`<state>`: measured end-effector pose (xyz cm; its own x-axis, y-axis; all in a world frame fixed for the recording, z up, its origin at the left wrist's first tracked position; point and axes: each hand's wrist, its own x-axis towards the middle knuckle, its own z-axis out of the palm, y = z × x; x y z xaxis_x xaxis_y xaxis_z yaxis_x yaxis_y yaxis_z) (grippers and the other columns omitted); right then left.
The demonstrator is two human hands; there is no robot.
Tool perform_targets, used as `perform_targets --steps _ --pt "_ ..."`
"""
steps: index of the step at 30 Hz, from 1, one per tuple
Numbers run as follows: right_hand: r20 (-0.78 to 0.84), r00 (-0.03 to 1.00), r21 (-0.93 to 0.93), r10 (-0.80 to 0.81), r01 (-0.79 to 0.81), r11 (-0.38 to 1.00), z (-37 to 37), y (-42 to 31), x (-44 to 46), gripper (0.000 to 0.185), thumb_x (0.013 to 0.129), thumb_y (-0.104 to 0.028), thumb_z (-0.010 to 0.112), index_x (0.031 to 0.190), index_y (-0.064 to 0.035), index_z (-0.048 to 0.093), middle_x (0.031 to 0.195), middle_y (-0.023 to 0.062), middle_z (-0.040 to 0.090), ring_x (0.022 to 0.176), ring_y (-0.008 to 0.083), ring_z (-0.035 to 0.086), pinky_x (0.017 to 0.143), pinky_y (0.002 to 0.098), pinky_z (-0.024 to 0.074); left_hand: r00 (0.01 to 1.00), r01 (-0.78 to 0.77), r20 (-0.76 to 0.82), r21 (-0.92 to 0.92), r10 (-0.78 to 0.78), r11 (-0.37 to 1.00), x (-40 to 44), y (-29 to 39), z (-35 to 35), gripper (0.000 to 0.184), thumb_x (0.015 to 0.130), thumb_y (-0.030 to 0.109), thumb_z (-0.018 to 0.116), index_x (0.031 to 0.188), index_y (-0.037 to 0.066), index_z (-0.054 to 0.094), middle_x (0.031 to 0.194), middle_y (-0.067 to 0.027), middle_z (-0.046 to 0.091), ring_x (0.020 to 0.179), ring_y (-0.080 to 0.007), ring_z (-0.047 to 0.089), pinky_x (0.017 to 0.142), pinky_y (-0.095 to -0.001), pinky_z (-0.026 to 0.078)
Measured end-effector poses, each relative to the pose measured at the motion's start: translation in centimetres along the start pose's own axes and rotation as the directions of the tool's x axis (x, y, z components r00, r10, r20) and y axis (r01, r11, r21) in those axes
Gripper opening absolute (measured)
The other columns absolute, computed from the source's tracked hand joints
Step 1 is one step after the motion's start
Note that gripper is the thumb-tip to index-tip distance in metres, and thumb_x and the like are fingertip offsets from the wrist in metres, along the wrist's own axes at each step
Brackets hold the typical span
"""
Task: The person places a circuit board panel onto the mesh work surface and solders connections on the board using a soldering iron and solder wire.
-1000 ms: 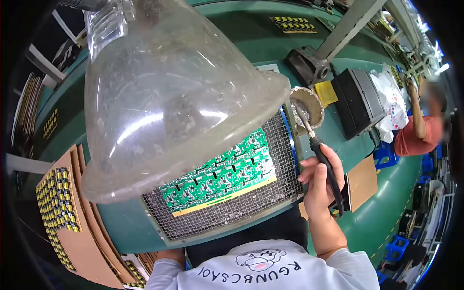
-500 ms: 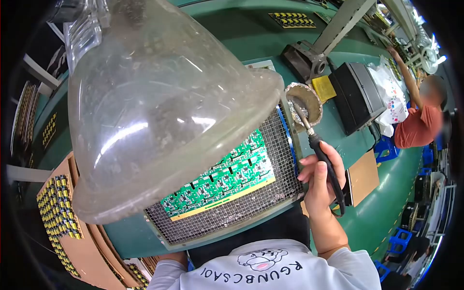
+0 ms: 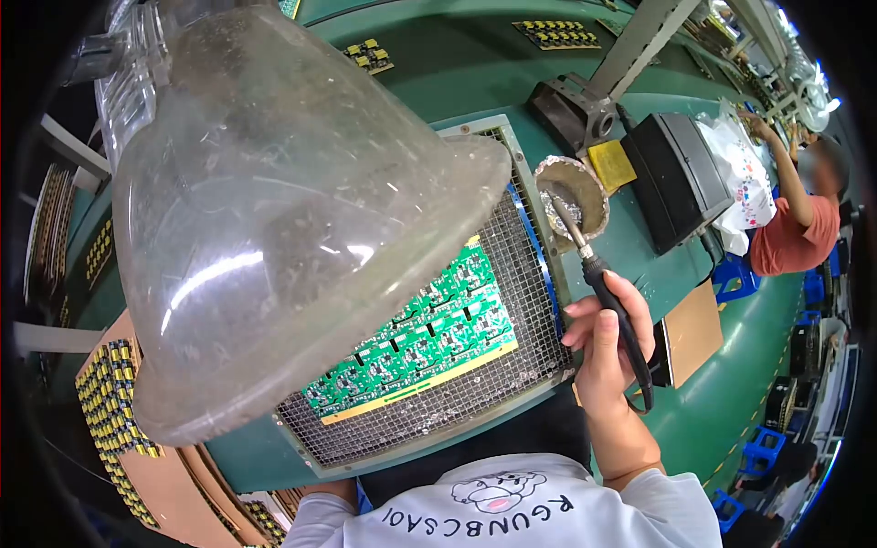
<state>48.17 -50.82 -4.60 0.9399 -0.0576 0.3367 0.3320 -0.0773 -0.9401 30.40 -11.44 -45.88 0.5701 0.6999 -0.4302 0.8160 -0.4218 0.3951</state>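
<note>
My right hand (image 3: 610, 333) is closed around the black handle of a soldering iron (image 3: 603, 279). The iron's metal tip reaches into a round pot (image 3: 598, 199) with a crumpled silvery lining. Left of that hand, a panel of green circuit boards (image 3: 429, 352) lies on a wire mesh in a metal frame (image 3: 457, 423). A large cloudy plastic hood (image 3: 301, 201) covers the panel's far left part. My left hand is out of sight; only a sleeve and a bit of forearm show at the bottom.
Beside the pot are a yellow sponge (image 3: 611, 165) and a black box-shaped unit (image 3: 676, 183). A metal post (image 3: 639, 50) rises behind them. Boards with yellow parts (image 3: 114, 393) stand at left on cardboard. A person in a red shirt (image 3: 797, 239) works at far right.
The view has shifted slightly, so the hood sits farther left and more mesh shows. Another board appears on the back surface. The person at right has moved an arm. My right hand stays put.
</note>
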Motion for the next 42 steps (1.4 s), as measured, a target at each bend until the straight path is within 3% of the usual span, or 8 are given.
perform_targets --steps 29,36,42 --pt "0.022 1.0 0.032 0.004 -0.005 0.999 -0.1 0.0 0.0 0.033 0.095 -0.013 0.052 0.124 0.0032 0.05 0.087 0.0118 0.066 0.061 0.0087 0.058 0.054 0.0178 0.0438 1.0 -0.015 -0.002 -0.026 0.015 1.0 -2.1 -0.9 -1.1 0.042 0.095 0.003 0.044 0.136 -0.003 0.036 0.132 -0.0212 0.046 0.118 -0.0286 0.047 0.099 -0.0348 0.036" --pt "0.004 0.998 0.093 0.064 -0.064 0.994 -0.3 0.2 0.0 0.034 0.096 -0.014 0.052 0.124 0.0032 0.048 0.087 0.0128 0.066 0.06 0.0094 0.058 0.054 0.0184 0.045 0.997 -0.032 -0.08 -0.128 0.022 0.991 -7.4 -2.5 -3.8 0.043 0.095 0.003 0.044 0.137 -0.003 0.035 0.134 -0.0213 0.045 0.12 -0.0283 0.046 0.1 -0.0347 0.036" --pt "0.051 0.997 0.147 0.056 -0.063 0.987 -0.8 0.8 0.0 0.035 0.096 -0.016 0.05 0.125 0.004 0.046 0.086 0.0154 0.066 0.059 0.0111 0.059 0.053 0.0197 0.0455 0.959 -0.175 -0.274 -0.38 0.07 0.908 -19.1 -1.1 -10.3 0.044 0.095 0.003 0.044 0.138 -0.003 0.034 0.135 -0.0214 0.044 0.122 -0.0282 0.046 0.101 -0.0347 0.035"
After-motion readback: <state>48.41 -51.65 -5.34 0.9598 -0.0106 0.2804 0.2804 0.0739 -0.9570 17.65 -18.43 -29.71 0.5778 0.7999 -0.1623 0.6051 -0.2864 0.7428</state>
